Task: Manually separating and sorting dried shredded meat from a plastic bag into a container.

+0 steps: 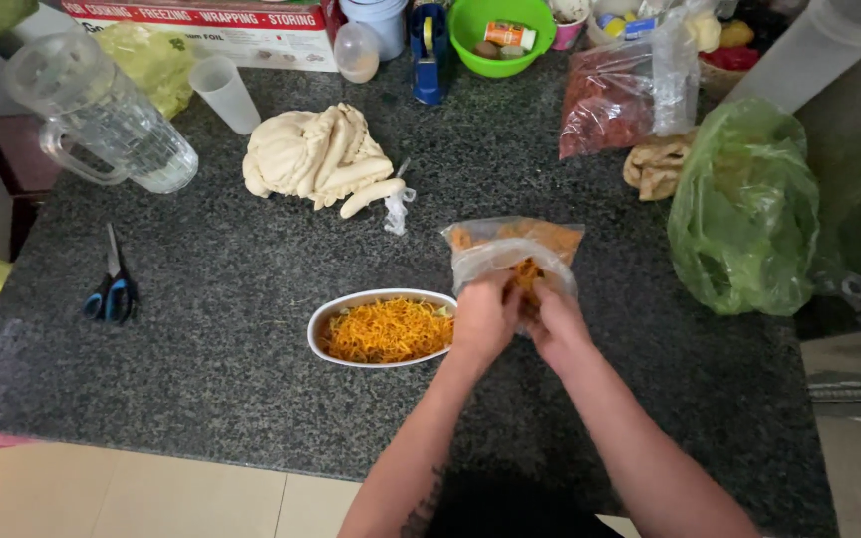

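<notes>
A dark speckled granite counter (pixel 251 269) carries a white oval dish (pixel 383 327) of shredded orange cheese, blue-handled scissors (pixel 111 289), a clear glass pitcher (pixel 102 115), a lump of pale dough (pixel 316 154), a green plastic bag (pixel 744 209) and a green bowl (pixel 500 35).

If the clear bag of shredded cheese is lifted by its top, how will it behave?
The bag is thin, wrinkled plastic, so it will probably sag and fold. It looks only partly filled, so likely light. Both hands are at its open mouth, so shreds may spill beside the dish if it tilts.
</notes>
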